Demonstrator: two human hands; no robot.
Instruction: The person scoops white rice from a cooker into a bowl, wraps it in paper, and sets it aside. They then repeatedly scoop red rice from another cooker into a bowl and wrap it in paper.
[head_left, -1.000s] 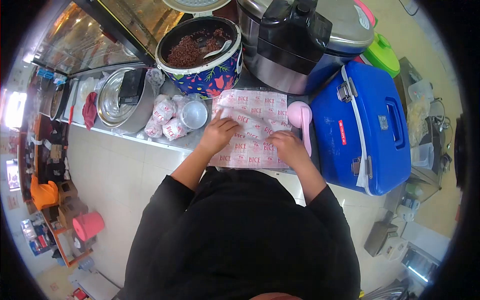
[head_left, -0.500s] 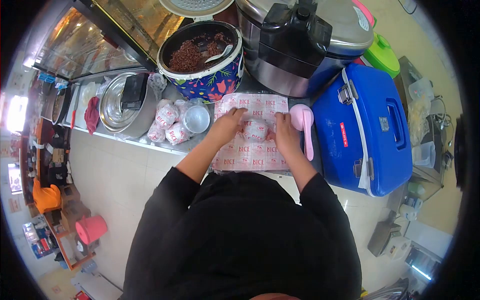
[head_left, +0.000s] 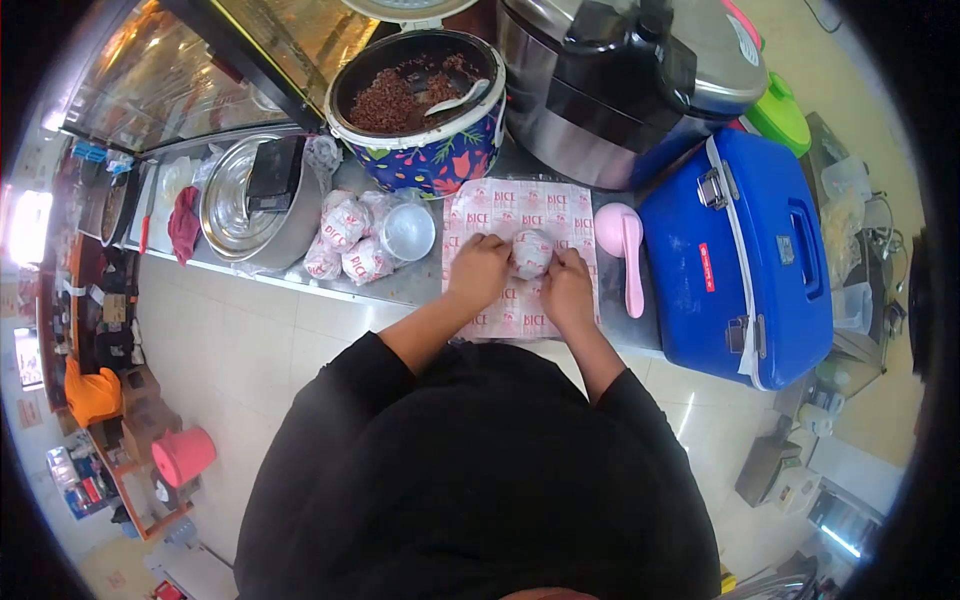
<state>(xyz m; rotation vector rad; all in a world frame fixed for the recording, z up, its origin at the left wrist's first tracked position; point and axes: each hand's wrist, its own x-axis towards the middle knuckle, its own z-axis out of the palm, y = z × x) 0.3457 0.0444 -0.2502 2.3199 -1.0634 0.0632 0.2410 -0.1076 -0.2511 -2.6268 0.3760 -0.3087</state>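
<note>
A round paper-wrapped bundle sits on the printed paper sheets at the counter's middle. My left hand is at the bundle's left side, its fingers curled closed on the wrapper. At the right side, my right hand has its fingers pinched on the wrapper too. Several similar wrapped bundles lie in a pile to the left, beside a clear plastic cup. A pink scoop rests just right of the sheets.
Behind the sheets stands a flowered pot of dark reddish rice with a pale spoon. A large steel cooker is beside it. A blue cooler box stands right; a metal basin holds a black object at left.
Both hands have closed in around the bundle, which now looks rounder and more tightly wrapped. The whole view has shifted slightly.
</note>
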